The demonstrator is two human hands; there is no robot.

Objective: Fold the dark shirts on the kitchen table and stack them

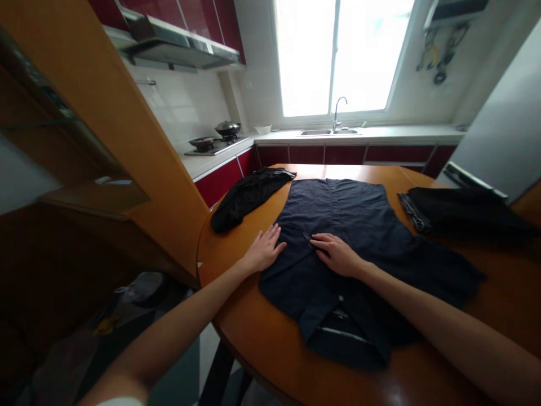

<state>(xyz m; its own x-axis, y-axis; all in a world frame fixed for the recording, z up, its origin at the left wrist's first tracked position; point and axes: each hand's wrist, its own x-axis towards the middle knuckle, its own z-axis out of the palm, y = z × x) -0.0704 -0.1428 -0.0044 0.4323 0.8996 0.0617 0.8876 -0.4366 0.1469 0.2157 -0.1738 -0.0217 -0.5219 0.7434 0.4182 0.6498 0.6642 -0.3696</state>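
A dark navy shirt lies spread on the round wooden table, its collar towards me and a white button showing just above the collar opening. My left hand rests flat on the shirt's left edge, fingers stretched out and pointing away from me. Near the middle of the shirt, my right hand lies on the cloth with its fingers extended and slightly apart. Neither hand has anything gripped in it. Small creases run through the fabric between the two hands.
Black clothing lies bunched at the table's far left. A stack of folded dark clothes is on the right. Beyond are a sink, a gas stove with pans, and a wooden cabinet frame close on the left.
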